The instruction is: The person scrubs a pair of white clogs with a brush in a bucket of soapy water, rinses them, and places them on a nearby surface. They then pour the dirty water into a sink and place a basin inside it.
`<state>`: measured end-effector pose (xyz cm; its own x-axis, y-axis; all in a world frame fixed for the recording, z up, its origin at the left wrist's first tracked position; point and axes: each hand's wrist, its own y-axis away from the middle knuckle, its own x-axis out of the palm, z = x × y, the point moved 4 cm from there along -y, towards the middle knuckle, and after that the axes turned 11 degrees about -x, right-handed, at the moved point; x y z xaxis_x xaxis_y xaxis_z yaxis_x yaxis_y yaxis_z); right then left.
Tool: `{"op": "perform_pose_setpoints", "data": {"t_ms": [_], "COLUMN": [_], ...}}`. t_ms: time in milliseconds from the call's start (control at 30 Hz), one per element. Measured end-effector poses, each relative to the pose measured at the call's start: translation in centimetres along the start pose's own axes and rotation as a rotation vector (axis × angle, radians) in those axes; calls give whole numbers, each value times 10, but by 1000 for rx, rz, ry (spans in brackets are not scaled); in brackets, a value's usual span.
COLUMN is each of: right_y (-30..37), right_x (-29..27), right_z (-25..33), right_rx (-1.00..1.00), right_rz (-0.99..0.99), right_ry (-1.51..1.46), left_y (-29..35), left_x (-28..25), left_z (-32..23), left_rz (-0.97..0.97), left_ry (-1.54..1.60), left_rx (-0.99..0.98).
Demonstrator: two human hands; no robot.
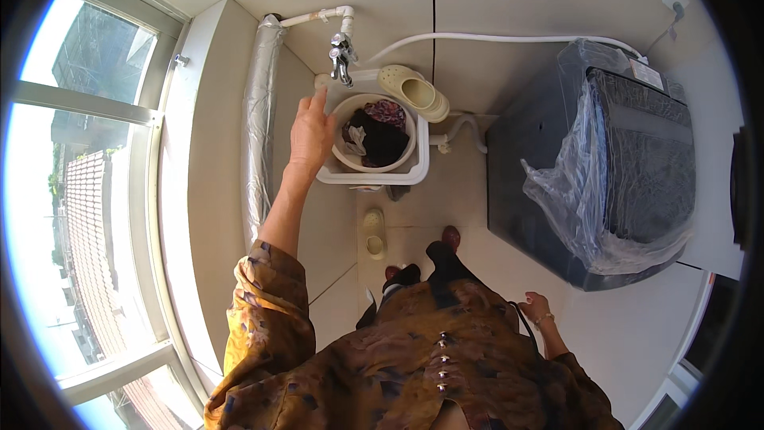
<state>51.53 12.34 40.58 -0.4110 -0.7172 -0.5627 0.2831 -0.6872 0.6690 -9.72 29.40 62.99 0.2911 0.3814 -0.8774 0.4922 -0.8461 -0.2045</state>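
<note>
My left hand [312, 134] reaches out over the left rim of a white sink [418, 167], its fingers stretched forward and nothing visible in them. Just beyond its fingertips is a small cream-coloured rounded object [322, 80], too small to name. In the sink sits a round white basin [341, 158] holding dark and patterned cloth items [380, 137]. Above it, a chrome tap [341, 56] comes off a white pipe. Low at my right side hangs my right hand [537, 307], empty, with its fingers loosely bent and apart.
A cream clog [415, 94] rests on the sink's back right corner; another clog [374, 234] is on the floor. To the right stands a dark washing machine [517, 183] under clear plastic film [569, 199]. A foil-wrapped pipe [261, 127] and windows [95, 183] line the left.
</note>
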Motion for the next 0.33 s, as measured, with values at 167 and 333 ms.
{"op": "perform_pose_setpoints", "data": {"t_ms": [167,333], "right_y": [42,79], "right_x": [42,47], "right_z": [-130,-130], "right_rx": [296,523], "right_rz": [-125,-116], "right_ry": [-261,-592], "left_y": [-75,-102], "left_x": [0,20], "left_z": [-24,-27], "left_rz": [55,214], "left_ry": [-584,-649], "left_rx": [478,665]}}
